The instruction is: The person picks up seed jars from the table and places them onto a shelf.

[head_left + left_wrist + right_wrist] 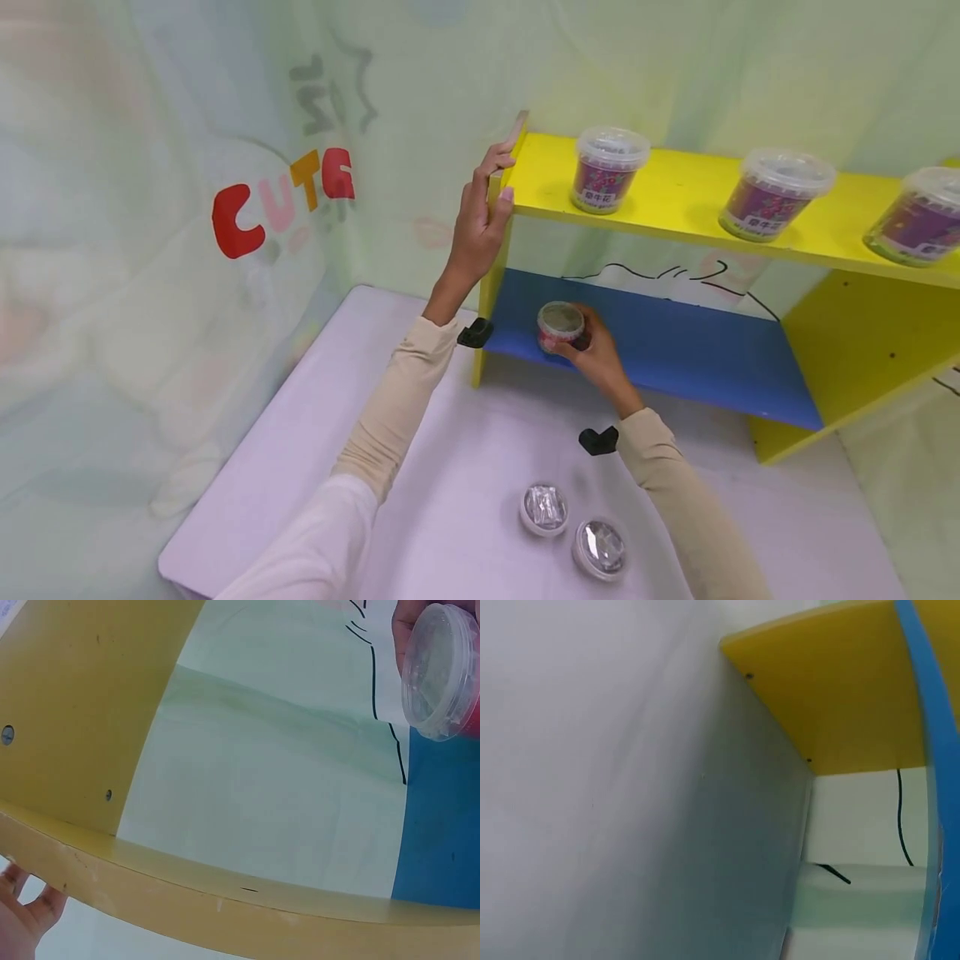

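A yellow shelf unit (675, 196) with a blue lower board (675, 350) stands on a pale purple table (300, 450). My left hand (480, 212) grips the top left corner of the unit. My right hand (592, 350) holds a small clear lidded tub (560, 325) with red contents at the left end of the blue board. In the left wrist view that tub (441, 671) shows at top right, and fingertips (19, 915) hook the yellow edge. The right wrist view shows only the table, the yellow side panel (840, 690) and the blue board edge (934, 750).
Three lidded tubs with purple contents (607, 169) (772, 194) (918, 217) stand along the yellow top shelf. Two small round tubs (544, 508) (600, 548) sit on the table near my right forearm. A printed curtain (150, 250) hangs left and behind.
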Tool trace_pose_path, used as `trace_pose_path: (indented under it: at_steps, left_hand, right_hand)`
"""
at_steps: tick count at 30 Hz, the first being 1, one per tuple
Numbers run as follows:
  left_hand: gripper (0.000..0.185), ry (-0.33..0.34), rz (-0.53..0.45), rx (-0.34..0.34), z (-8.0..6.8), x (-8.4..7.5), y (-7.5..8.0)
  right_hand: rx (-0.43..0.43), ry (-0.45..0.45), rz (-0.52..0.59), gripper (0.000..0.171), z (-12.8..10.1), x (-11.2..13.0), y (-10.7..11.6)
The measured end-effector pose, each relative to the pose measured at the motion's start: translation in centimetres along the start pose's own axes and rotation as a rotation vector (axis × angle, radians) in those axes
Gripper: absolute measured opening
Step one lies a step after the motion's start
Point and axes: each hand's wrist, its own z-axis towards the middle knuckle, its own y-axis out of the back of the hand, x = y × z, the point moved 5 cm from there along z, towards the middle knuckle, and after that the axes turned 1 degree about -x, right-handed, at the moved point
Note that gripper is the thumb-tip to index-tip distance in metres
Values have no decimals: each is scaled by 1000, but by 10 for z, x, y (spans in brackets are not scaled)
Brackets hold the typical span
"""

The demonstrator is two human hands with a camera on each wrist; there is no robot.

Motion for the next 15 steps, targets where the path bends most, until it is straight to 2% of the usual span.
trace_pose_path:
  at_steps: [2,8,15]
  left_hand:
    - [30,-3,-1,5,0,0,-1]
    - [31,17,11,5,1,-2,-1]
    - [31,3,-2,-6,-1,-2,1]
  right_hand:
    - [-4,-2,6,74,-1,-4,1]
    - [34,-29,-4,70,-12,18,1]
    - [54,-64,16,72,-14,21,-1]
